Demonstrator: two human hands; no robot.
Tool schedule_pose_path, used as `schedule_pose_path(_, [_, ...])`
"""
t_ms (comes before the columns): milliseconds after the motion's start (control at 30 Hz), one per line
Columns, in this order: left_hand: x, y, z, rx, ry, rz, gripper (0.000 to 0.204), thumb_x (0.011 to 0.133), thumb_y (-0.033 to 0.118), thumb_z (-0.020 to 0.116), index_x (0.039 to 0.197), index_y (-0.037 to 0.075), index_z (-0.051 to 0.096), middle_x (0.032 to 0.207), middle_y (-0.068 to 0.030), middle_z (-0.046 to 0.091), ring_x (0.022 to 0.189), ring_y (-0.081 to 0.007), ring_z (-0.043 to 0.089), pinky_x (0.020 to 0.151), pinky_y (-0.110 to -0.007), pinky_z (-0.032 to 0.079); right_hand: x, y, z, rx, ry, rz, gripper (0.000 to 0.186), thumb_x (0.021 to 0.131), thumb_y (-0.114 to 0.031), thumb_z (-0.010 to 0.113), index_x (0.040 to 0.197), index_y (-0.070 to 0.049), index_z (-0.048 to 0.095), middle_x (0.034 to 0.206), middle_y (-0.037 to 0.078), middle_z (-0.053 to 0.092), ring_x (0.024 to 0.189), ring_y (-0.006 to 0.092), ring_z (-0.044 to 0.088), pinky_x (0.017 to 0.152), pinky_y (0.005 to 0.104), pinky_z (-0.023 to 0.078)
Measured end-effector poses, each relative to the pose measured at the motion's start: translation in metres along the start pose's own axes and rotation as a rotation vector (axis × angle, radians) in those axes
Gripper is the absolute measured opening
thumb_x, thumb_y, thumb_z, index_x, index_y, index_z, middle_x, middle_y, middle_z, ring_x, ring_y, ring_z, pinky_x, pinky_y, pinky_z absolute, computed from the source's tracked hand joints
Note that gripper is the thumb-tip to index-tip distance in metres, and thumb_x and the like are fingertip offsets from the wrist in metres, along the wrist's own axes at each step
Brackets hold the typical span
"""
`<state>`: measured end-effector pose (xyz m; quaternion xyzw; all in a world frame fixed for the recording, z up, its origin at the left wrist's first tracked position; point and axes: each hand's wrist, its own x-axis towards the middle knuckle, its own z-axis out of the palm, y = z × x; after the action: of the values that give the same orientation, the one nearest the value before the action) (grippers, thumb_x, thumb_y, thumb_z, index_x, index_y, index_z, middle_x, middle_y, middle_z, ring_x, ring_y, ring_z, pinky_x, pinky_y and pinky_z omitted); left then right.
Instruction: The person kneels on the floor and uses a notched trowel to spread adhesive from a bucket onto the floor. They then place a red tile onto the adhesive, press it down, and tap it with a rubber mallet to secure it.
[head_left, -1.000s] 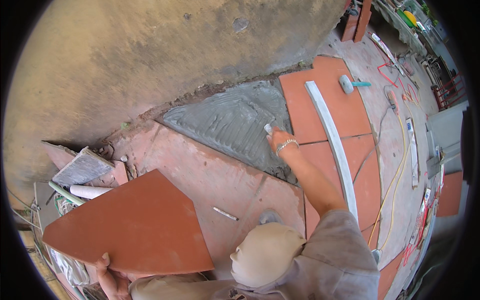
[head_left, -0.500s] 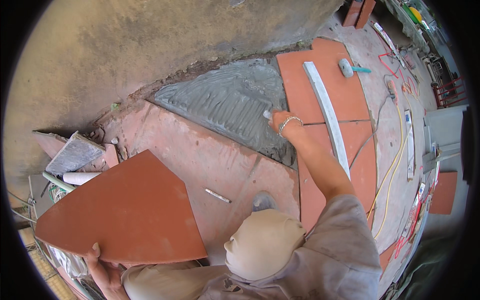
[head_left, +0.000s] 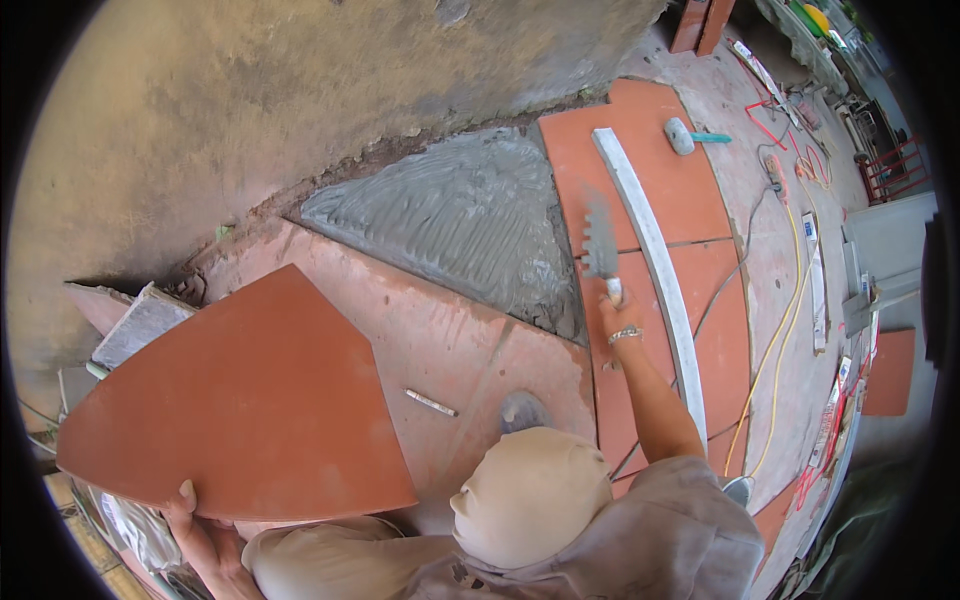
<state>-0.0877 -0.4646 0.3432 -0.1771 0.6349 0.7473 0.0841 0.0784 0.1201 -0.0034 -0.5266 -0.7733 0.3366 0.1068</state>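
My right hand [head_left: 615,312] is closed round the handle of a notched trowel [head_left: 600,240], whose toothed grey blade points toward the wall above the laid red tiles [head_left: 660,170]. Left of it spreads a bed of wet grey mortar [head_left: 450,210], combed into ridges. At the lower left my left hand [head_left: 200,530] grips the near edge of a large cut red tile [head_left: 250,400], thumb on top, other fingers underneath and mostly hidden. That tile is pointed at its left end and held raised over the floor.
A long straight metal bar [head_left: 650,250] lies across the laid tiles, with a mallet [head_left: 680,136] beyond it. A marker pen [head_left: 431,402] rests on the old floor near my shoe [head_left: 524,411]. Yellow cables [head_left: 795,300] run along the right. Broken slabs [head_left: 145,325] lean by the wall [head_left: 250,100].
My right hand has lifted the trowel off the mortar and moved right, over the laid tiles. The blade now shows. My left hand still holds the cut tile, which has shifted slightly.
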Motion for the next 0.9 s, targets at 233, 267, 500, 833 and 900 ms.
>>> schedule_pose_path(233, [0.023,0.014,0.094,0.028,-0.100,0.016,0.042,0.087,0.016,0.070,0.125,0.006,0.057,0.098,-0.0023,0.065,0.071,-0.0116,0.064,0.048,-0.022,0.048,0.006,0.042,-0.012,-0.292,0.215,-0.041,0.044,0.088,-0.033,0.070,0.112,0.004,0.065,0.105,0.028,0.069,0.096,0.0437,0.067,0.082,0.0505,0.053])
schedule_pose_path(267, [0.027,0.016,0.111,0.028,-0.149,0.033,0.041,0.086,0.015,0.069,0.125,0.005,0.058,0.100,-0.0028,0.066,0.073,-0.0143,0.066,0.050,-0.024,0.049,0.002,0.032,-0.013,-0.407,0.370,-0.208,0.044,0.089,-0.034,0.071,0.115,0.002,0.065,0.106,0.025,0.070,0.093,0.0414,0.068,0.080,0.0492,0.054])
schedule_pose_path(500, [0.071,-0.006,0.209,-0.011,-0.414,-0.104,0.040,0.086,0.012,0.069,0.123,0.002,0.059,0.111,-0.0071,0.069,0.094,-0.0201,0.071,0.074,-0.035,0.061,-0.025,-0.121,0.016,0.991,-0.732,0.450,0.058,0.098,-0.050,0.063,0.135,-0.005,0.057,0.130,0.016,0.065,0.116,0.0313,0.064,0.098,0.0468,0.052])
schedule_pose_path(833, [0.136,-0.107,0.237,0.140,-0.704,-0.401,0.040,0.090,0.016,0.073,0.127,0.007,0.059,0.115,-0.0104,0.071,0.095,-0.0226,0.074,0.077,-0.038,0.064,-0.013,-0.172,0.029,1.078,-0.386,0.501,0.068,0.096,-0.054,0.065,0.127,0.007,0.060,0.120,0.017,0.070,0.105,0.0259,0.070,0.089,0.0420,0.058])
schedule_pose_path(900, [0.155,-0.131,0.232,0.276,-0.672,-0.512,0.040,0.092,0.020,0.074,0.127,0.008,0.060,0.115,-0.0105,0.071,0.095,-0.0220,0.074,0.076,-0.036,0.063,-0.003,-0.160,0.033,1.042,-0.310,0.416,0.064,0.098,-0.050,0.064,0.127,0.006,0.060,0.123,0.018,0.068,0.107,0.0259,0.068,0.089,0.0408,0.057])
